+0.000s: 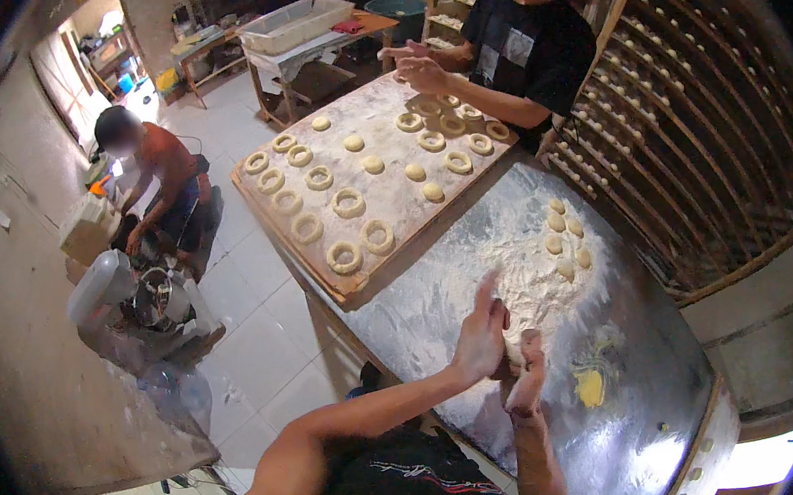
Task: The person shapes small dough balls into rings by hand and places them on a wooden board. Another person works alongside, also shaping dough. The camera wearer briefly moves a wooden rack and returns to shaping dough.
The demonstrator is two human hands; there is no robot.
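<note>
**Two Hands Pressed Together Over the Floury Table**

The left hand (pixel 481 334) is held up on its edge, with the fingers straight and flat. The right hand (pixel 526 375) is pushed up against it, palm to palm. Something small may be squeezed between the two palms, but it is hidden, so I cannot tell what it is or if anything is there. Neither hand is curled into a fist.

Both hands hang just above a metal table (pixel 654 385) dusted with white flour (pixel 521 274). A little yellow lump (pixel 590 387) lies on the table just beside the right hand. Farther back on the flour sits a small bunch of dough balls (pixel 565 237).

Past the table is a wooden board (pixel 393 205). It is covered with dough rings (pixel 348 203) and a few round pieces.

Another person in a black shirt (pixel 530 47) stands at the far end of the board, with both hands raised over it. A third person (pixel 154 174) crouches on the white tiled floor (pixel 263 335) near a mixer (pixel 151 302).
</note>
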